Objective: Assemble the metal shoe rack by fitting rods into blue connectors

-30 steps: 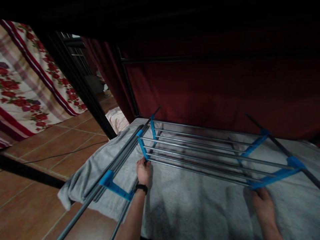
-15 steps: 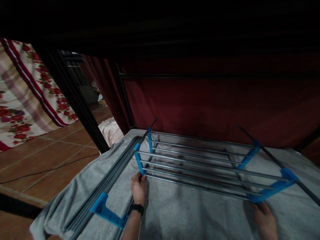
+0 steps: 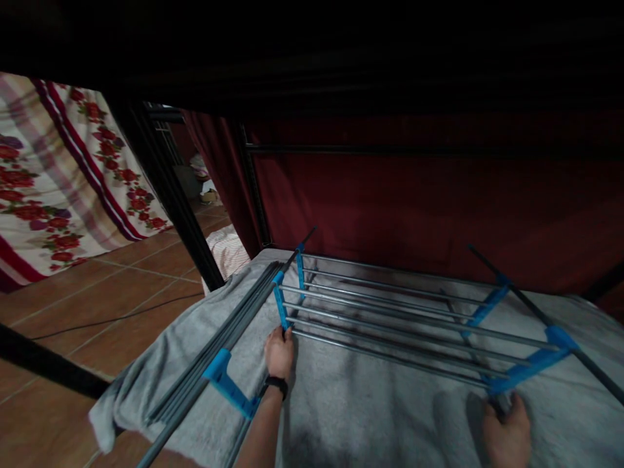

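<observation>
A part-built rack point(image 3: 390, 316) of grey metal tubes and blue plastic brackets stands on a grey blanket point(image 3: 361, 403). My left hand point(image 3: 279, 354), with a black band at the wrist, is closed round the lower tube at the rack's near left corner, just under a blue bracket point(image 3: 281, 305). At the near right corner, my right hand point(image 3: 507, 430) has thumb and fingers about the end of a dark tube below another blue bracket point(image 3: 531, 370). Its fingertips are partly hidden. A loose blue bracket point(image 3: 231, 387) joins tubes left of my left forearm.
Several loose grey tubes point(image 3: 229, 325) lie bundled along the left of the blanket. Black bed posts point(image 3: 170, 195) and a dark upper frame surround the bed. A dark red curtain point(image 3: 390, 208) hangs behind. Beyond it are a tiled floor point(image 3: 146, 279) and a flowered cloth point(image 3: 58, 188).
The camera view has shifted, so the left side of the scene sits further right. My right hand has moved slightly left and its thumb is raised more. Both hands stay at the rack's near corners.
</observation>
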